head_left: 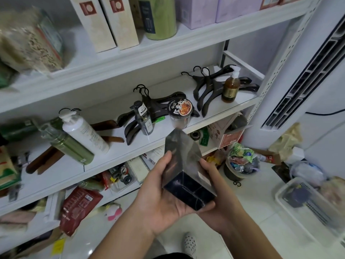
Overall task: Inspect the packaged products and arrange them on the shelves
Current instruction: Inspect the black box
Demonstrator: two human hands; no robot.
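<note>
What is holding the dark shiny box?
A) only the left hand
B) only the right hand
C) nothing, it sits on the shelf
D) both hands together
D: the left hand and the right hand each grip one side of the dark box.

Item on my feed: one dark glossy box (183, 165), oblong, with reflective faces. Its near end is black with pale streaks and its far end is tipped up toward the middle shelf (115, 154). It is held in the air before the shelving, cradled between the left hand (160, 199) and the right hand (218, 202). Stock on that shelf: white pump bottle (85, 133), green bottle (72, 148) just beside it, lidded noodle cup (180, 113), amber pump bottle (230, 88) at the far right
</note>
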